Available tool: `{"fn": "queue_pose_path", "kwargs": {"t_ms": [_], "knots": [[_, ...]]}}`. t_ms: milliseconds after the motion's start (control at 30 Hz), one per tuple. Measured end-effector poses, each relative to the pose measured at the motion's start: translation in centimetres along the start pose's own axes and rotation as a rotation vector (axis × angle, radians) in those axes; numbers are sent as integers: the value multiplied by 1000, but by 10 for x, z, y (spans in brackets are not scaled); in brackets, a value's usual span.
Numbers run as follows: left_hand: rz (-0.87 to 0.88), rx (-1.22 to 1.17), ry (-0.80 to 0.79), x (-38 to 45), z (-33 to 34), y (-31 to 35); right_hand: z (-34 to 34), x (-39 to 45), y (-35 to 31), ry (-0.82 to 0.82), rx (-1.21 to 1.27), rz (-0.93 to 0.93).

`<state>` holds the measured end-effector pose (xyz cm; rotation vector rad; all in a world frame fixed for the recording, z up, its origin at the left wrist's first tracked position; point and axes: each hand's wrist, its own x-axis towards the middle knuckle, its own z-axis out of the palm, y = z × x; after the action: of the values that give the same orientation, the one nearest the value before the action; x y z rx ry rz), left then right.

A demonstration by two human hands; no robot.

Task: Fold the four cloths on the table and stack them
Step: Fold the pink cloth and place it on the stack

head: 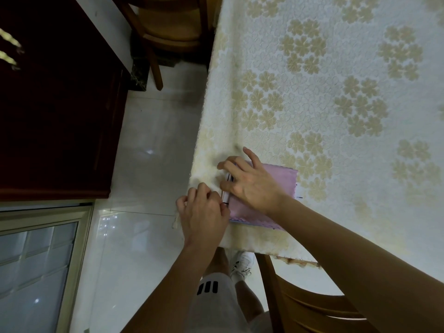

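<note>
A folded pink cloth (269, 188) lies at the near left corner of the bench (336, 92), on top of other folded cloths whose edges show beneath it. The right hand (249, 181) lies on the pink cloth, fingers bent over its left edge. The left hand (204, 212) is clenched at that edge; its grip seems to pinch the cloth layers, though the fingertips are hidden. A wooden chair (312, 306) stands just beside.
</note>
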<state>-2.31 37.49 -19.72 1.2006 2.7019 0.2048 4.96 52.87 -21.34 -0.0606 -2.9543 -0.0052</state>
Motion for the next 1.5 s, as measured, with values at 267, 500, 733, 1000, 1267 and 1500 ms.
{"fn": "queue_pose_path", "kwargs": {"t_ms": [267, 500, 733, 1000, 1267, 1500], "knots": [[-16, 5, -26, 2, -2, -4, 4, 3, -2, 9, 23, 7], [-23, 6, -56, 2, -4, -5, -6, 7, 1, -72, 90, 57], [71, 17, -14, 1, -16, -9, -48, -59, 33, 77, 181, 638], [509, 16, -39, 1, -18, 16, -47, -164, 21, 7, 99, 803], [658, 72, -134, -1, -7, 22, -34, -150, -6, -56, 96, 761], [657, 115, -161, -2, -6, 25, -29, -149, -7, -39, 117, 755]]}}
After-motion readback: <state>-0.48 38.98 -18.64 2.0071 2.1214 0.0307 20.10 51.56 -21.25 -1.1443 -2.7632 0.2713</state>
